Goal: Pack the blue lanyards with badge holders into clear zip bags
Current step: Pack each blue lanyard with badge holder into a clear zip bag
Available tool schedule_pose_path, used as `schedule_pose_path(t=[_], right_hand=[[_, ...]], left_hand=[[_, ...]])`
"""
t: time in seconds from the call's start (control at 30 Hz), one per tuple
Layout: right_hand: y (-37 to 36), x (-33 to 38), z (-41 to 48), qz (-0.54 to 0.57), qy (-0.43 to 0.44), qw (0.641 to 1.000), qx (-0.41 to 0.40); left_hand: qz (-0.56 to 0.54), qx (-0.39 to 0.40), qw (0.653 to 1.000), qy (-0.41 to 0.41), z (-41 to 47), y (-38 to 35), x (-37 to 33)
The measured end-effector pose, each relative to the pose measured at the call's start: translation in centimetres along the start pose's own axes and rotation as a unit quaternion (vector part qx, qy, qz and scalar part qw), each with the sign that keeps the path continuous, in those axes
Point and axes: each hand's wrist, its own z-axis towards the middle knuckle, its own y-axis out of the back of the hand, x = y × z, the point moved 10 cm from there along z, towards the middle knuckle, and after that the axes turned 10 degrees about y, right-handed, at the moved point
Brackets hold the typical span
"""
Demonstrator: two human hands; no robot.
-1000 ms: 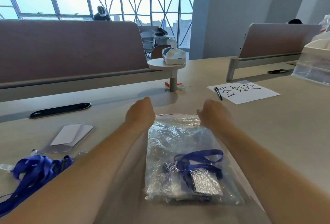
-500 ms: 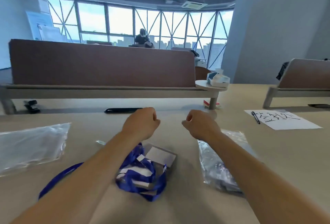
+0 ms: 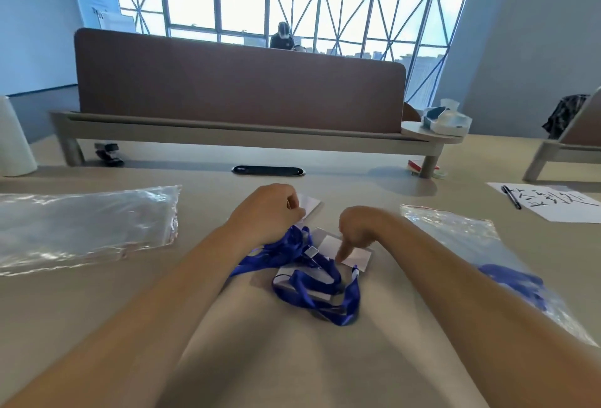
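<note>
Moving off the filled bag [image 3: 481,245], now at right, both hands reached the lanyards [image 3: 312,277] mid-counter: left hand [image 3: 266,212] fingers pinched a holder [image 3: 309,204], right hand [image 3: 357,225] forefinger pressed another; next pack starting.

Two bare forearms coming in from the bottom corners, no sleeves anywhere up to the frame edge. Left hand [image 3: 268,212] and right hand [image 3: 359,228] both bare too, no gloves. No watch, bracelet or strap at either wrist. Nothing like a ring on the fingers [image 3: 341,253] facing the camera, though pretty blurry there, so hard to be sure. Wide-angle lens stretching the arms fat and long near the bottom edge. Nails not really readable either.
</note>
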Motion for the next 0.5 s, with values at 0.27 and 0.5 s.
schedule_pose_path(t=[0.27, 0.5], right_hand=[[1.5, -2.0, -1.4, 0.014, -0.02, 0.992, -0.121], [6.3, -3.5, -4.4, 0.177, 0.008, 0.926, -0.333]], left_hand=[[-0.025, 0.021, 0.999, 0.011, -0.5, -1.4, -0.2], [-0.108, 0.015, 0.993, 0.05, -0.5, -0.9, 0.0]])
